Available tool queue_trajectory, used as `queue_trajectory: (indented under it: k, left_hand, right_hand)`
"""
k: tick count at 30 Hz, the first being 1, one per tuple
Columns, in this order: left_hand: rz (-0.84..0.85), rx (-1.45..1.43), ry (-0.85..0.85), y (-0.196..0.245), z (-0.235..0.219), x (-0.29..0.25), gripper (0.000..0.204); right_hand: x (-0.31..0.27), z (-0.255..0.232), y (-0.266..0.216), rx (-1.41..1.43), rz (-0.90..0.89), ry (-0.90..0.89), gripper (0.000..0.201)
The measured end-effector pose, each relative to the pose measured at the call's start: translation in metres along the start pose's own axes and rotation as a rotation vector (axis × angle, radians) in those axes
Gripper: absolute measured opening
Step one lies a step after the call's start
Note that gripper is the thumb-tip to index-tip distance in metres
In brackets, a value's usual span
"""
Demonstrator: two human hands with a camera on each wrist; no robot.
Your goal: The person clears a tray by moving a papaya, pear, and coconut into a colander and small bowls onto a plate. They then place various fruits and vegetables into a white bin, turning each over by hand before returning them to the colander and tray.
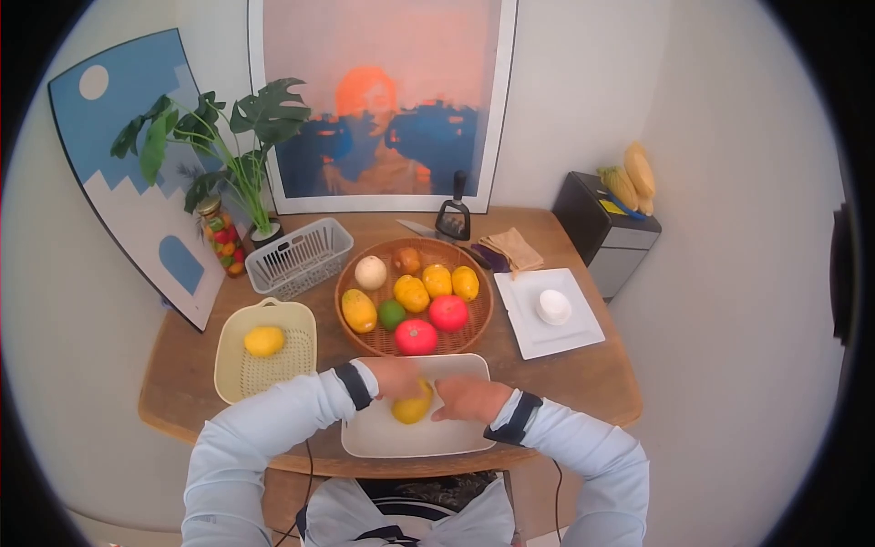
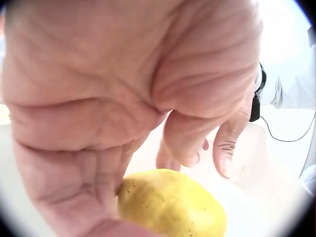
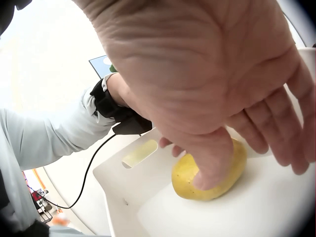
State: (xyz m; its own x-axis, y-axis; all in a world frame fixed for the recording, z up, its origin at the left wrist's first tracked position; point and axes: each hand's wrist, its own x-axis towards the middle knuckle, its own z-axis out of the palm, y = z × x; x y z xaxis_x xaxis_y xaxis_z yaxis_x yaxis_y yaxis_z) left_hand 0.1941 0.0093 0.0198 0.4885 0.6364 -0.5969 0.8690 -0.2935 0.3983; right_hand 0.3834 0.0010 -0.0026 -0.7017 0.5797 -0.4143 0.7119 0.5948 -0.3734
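Note:
A yellow mango (image 1: 412, 407) with small dark specks lies in the white tray (image 1: 365, 441) at the table's front. My left hand (image 1: 394, 375) reaches over it from the left; in the left wrist view its fingers (image 2: 74, 190) curl round the mango's side. On the other side is my right hand (image 1: 472, 399). In the right wrist view its fingers (image 3: 279, 126) stretch past the mango, and the thumb (image 3: 213, 165) overlaps the fruit. Fingertips of the left hand show behind the mango there.
A pale yellow basket (image 1: 239, 369) with one yellow fruit stands left. Behind the tray is a wicker basket (image 1: 344, 335) of mixed fruit; a grey basket (image 1: 301, 260) stands back left. A white plate (image 1: 538, 343) bears a small cup. A knife (image 1: 415, 227) lies at the back.

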Motion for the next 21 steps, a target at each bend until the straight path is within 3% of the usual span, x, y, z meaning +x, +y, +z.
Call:
queue_trajectory:
  k: [2, 4, 8, 11, 13, 14, 16, 18, 19, 21]
  left_hand:
    - [0.104, 0.025, 0.061, 0.000, 0.008, -0.005, 0.039]
    - [0.276, 0.118, 0.186, -0.011, 0.030, 0.010, 0.037]
    - [0.224, 0.155, 0.093, -0.021, 0.045, 0.037, 0.042]
    - [0.209, 0.209, 0.105, -0.008, 0.030, 0.022, 0.042]
    - [0.141, 0.219, 0.080, 0.002, 0.024, 0.012, 0.042]
    - [0.198, 0.206, 0.095, -0.003, 0.030, 0.018, 0.039]
    - [0.309, 0.184, 0.130, -0.014, 0.041, 0.029, 0.036]
    - [0.172, 0.081, -0.029, -0.009, 0.042, 0.034, 0.037]
    - [0.102, 0.029, -0.109, -0.006, 0.041, 0.034, 0.038]
    - [0.178, -0.205, -0.118, -0.017, 0.056, 0.036, 0.037]
  right_hand:
    - [-0.001, -0.011, -0.010, 0.019, 0.012, -0.035, 0.051]
    - [0.010, 0.007, -0.002, 0.055, -0.098, 0.132, 0.047]
    - [0.017, 0.022, 0.014, 0.203, -0.348, 0.211, 0.051]
    - [0.005, -0.005, -0.006, -0.044, 0.127, -0.186, 0.056]
    - [0.004, 0.001, -0.001, 0.018, 0.106, -0.060, 0.058]
    - [0.003, 0.006, 0.002, 0.049, 0.096, 0.004, 0.059]
    - [0.013, 0.025, 0.006, 0.063, -0.113, 0.257, 0.055]
    - [0.023, 0.030, 0.014, 0.105, -0.195, 0.267, 0.054]
    - [0.026, 0.025, 0.015, 0.144, -0.170, 0.147, 0.055]
    - [0.026, 0.022, 0.012, 0.234, -0.093, -0.070, 0.055]
